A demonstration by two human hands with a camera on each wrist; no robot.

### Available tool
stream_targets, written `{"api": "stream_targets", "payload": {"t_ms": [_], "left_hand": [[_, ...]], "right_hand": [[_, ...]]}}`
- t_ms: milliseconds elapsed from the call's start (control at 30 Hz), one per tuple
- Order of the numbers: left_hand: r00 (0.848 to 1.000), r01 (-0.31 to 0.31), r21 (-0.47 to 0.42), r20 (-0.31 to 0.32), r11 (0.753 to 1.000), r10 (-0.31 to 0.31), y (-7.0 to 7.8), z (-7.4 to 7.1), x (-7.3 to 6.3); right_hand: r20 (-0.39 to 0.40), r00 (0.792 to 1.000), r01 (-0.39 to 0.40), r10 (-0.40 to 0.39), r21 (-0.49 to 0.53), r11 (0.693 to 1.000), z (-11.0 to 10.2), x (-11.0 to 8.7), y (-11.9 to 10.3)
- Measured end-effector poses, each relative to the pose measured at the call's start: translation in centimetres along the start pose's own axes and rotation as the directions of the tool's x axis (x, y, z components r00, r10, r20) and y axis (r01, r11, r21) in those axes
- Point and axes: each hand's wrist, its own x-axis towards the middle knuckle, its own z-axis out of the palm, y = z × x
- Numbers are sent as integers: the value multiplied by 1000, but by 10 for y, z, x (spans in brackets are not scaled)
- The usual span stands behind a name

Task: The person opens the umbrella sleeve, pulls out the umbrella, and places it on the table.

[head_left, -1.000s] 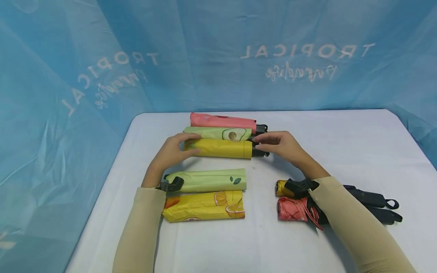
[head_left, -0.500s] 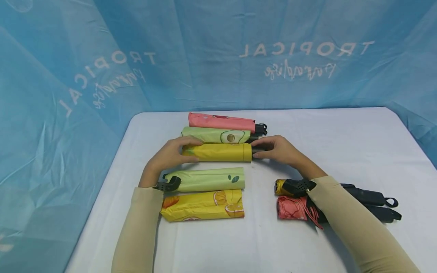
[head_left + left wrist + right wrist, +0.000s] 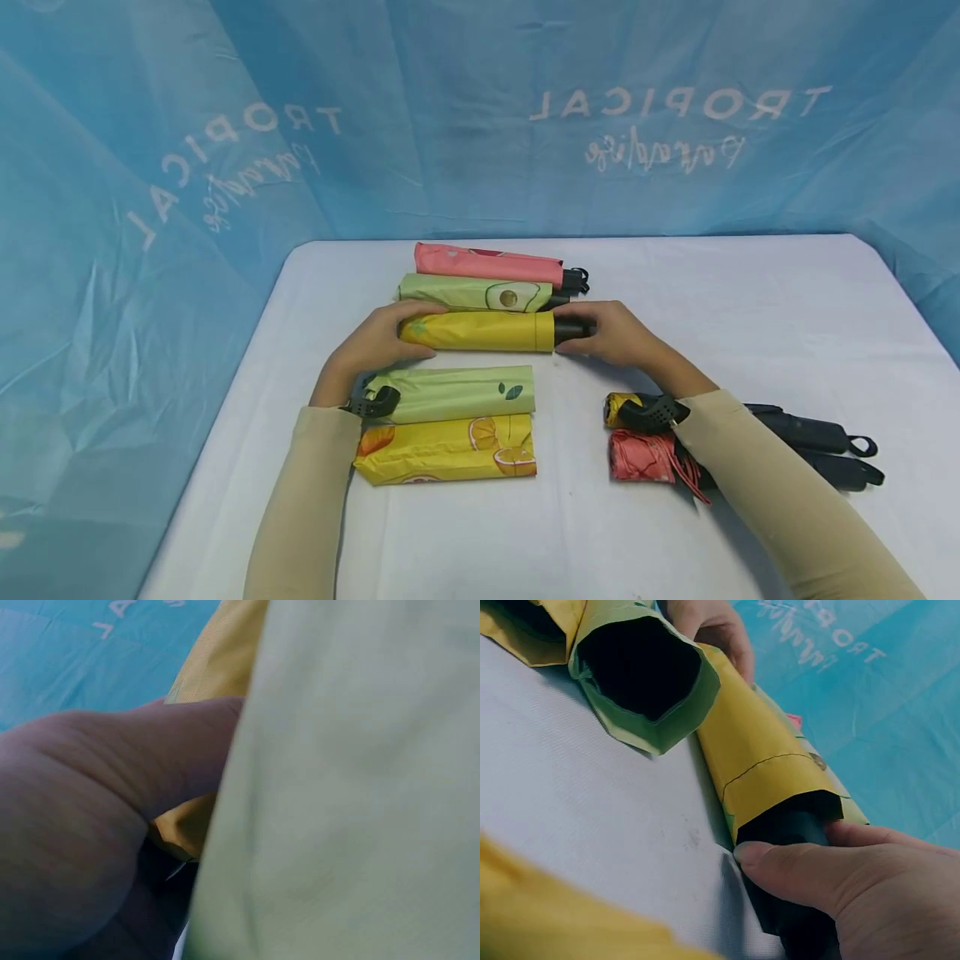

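A folded umbrella in a yellow sleeve (image 3: 487, 332) lies crosswise, its black handle (image 3: 572, 330) sticking out at the right. My left hand (image 3: 384, 337) grips the sleeve's left end between thumb and fingers. Around the handle, right at the sleeve's mouth, curls my right hand (image 3: 618, 335). The right wrist view shows that thumb on one side of the handle (image 3: 791, 836) and fingers on the other. Just behind lie a sleeved umbrella with an avocado print (image 3: 450, 292) and a pink one (image 3: 480, 262). In the left wrist view a pale green sleeve (image 3: 360, 787) hides the left fingertips.
Nearer me lie a green sleeve (image 3: 457, 393) and a yellow citrus-print sleeve (image 3: 442, 457); the green one's open mouth (image 3: 649, 735) faces right. Under my right forearm are two unsleeved umbrellas, one yellow (image 3: 618, 410), one pink (image 3: 641, 457). Blue sheeting (image 3: 480, 167) borders the white table (image 3: 480, 542).
My right hand has come down from above the handle and closed around it. The left hand has settled onto the sleeve's end, and the yellow umbrella has shifted slightly toward me.
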Motion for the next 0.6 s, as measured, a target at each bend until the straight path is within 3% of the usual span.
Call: {"api": "stream_targets", "payload": {"t_ms": [200,400,600], "left_hand": [[1000,-3,-26,-21,1000,2,0,1,0],[999,20,-55,-36,998,-22,0,-1,-2],[996,53,-177,-65,983,-65,3,-5,-6]], "right_hand": [[-25,999,32,-33,-33,999,3,1,1],[-28,1000,9,-9,0,1000,2,-1,-2],[-12,1000,19,-18,78,997,0,-3,-2]]}}
